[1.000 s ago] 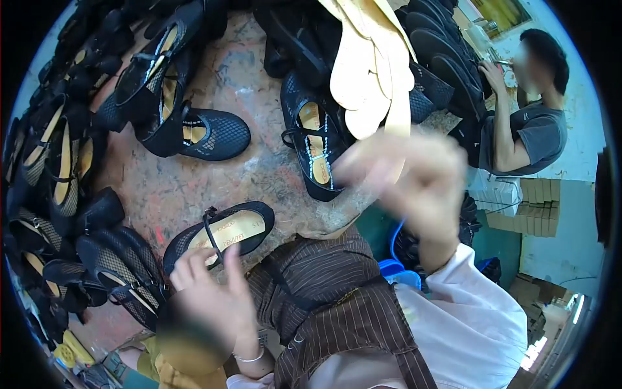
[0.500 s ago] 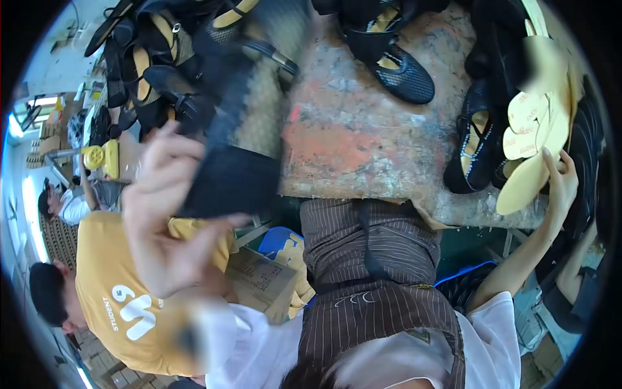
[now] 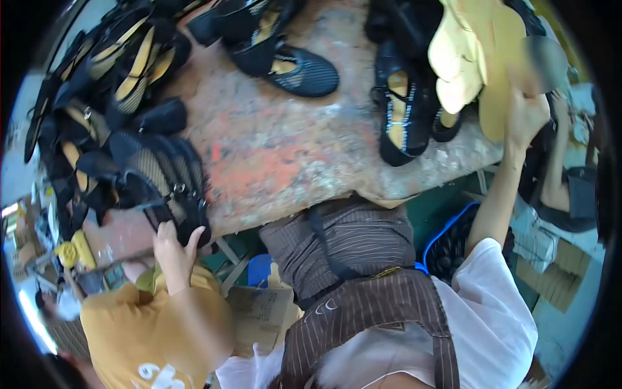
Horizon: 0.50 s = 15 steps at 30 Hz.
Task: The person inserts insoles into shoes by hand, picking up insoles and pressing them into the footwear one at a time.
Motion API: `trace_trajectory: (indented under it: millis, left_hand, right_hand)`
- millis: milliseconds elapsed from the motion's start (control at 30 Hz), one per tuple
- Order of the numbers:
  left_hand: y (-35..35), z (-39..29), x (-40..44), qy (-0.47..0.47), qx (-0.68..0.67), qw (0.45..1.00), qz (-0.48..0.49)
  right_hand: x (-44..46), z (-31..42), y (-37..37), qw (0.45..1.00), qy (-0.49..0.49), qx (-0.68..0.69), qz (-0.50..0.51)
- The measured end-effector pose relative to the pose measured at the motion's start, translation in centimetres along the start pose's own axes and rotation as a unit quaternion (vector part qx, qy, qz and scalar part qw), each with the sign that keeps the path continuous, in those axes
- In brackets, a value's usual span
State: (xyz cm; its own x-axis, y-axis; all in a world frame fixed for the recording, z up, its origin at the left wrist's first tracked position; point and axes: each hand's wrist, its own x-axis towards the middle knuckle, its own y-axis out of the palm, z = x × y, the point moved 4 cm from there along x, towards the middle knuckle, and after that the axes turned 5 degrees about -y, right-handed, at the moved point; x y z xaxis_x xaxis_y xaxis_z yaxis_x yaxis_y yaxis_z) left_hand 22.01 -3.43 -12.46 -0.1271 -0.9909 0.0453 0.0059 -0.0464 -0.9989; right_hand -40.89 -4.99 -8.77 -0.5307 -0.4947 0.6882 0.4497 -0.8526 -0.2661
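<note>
My left hand (image 3: 173, 254) is at the table's front left edge, its fingers and thumb around the near end of a black mesh shoe (image 3: 189, 228). That shoe lies at the end of a tight row of mesh shoes with buckled straps. On the right, my right hand (image 3: 528, 120) is beside a pile of pale yellow insoles (image 3: 500, 78); a blur hides its fingertips. Left of the insoles, a black strapped shoe (image 3: 397, 129) with a light insole rests on the table. Another dark mesh shoe (image 3: 303, 72) sits at the upper middle.
The worn table (image 3: 259, 149) has paint stains. Black shoes (image 3: 133, 71) are heaped at the far left. A person in a yellow shirt (image 3: 129, 324) is at the lower left, and another person's arm (image 3: 556, 162) shows at the right. A cardboard box (image 3: 259, 314) stands below the table.
The shoe at the table's front a second ago is gone from there. My left hand, raised with a black shoe half a second ago, is now down at the left row.
</note>
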Motion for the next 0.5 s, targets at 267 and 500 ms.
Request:
trace_trajectory:
  millis: [267, 500]
  left_hand:
    - [-4.5, -22.6, 8.7, 0.276, -0.269, 0.915, -0.12]
    - [2.9, -36.0, 6.7, 0.539, -0.242, 0.805, 0.055]
  right_hand:
    - [5.9, -0.2, -3.8, 0.977, 0.086, 0.182, 0.071]
    - [1.0, 5.3, -12.2, 0.959, -0.087, 0.227, 0.148]
